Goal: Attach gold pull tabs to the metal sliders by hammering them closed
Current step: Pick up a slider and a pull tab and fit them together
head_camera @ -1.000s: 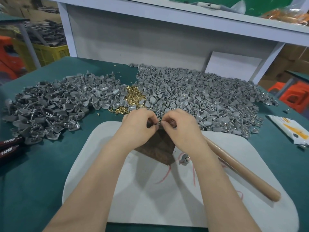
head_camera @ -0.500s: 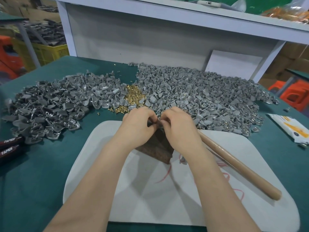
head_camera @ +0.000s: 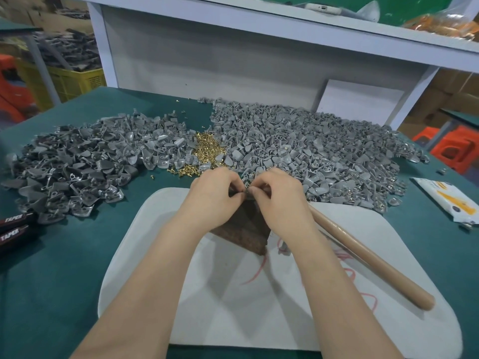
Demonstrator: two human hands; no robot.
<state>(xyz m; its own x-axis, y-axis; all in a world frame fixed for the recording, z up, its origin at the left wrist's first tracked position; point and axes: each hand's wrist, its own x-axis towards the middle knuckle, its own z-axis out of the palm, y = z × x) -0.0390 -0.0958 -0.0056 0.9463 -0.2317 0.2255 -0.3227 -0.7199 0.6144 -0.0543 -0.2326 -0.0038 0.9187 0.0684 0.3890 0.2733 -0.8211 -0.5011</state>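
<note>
My left hand (head_camera: pixel 216 194) and my right hand (head_camera: pixel 278 196) meet fingertip to fingertip over the far end of a dark brown block (head_camera: pixel 245 226). Together they pinch a small grey metal slider (head_camera: pixel 246 192), mostly hidden by the fingers. Whether a gold tab is on it I cannot tell. A small heap of gold pull tabs (head_camera: pixel 204 151) lies just beyond my hands, between two big piles of grey sliders, one on the left (head_camera: pixel 77 161) and one on the right (head_camera: pixel 318 151). A hammer's wooden handle (head_camera: pixel 370 260) lies on the white board (head_camera: pixel 233 314) under my right forearm.
The board sits on a green table (head_camera: pixel 51 268). Black tool handles marked TAPER (head_camera: pixel 13 226) lie at the left edge. A white and yellow packet (head_camera: pixel 451 198) lies on the right. A white shelf frame (head_camera: pixel 233 60) closes the back.
My hands have stayed together over the block, with only small finger shifts on the slider. The view has moved slightly.
</note>
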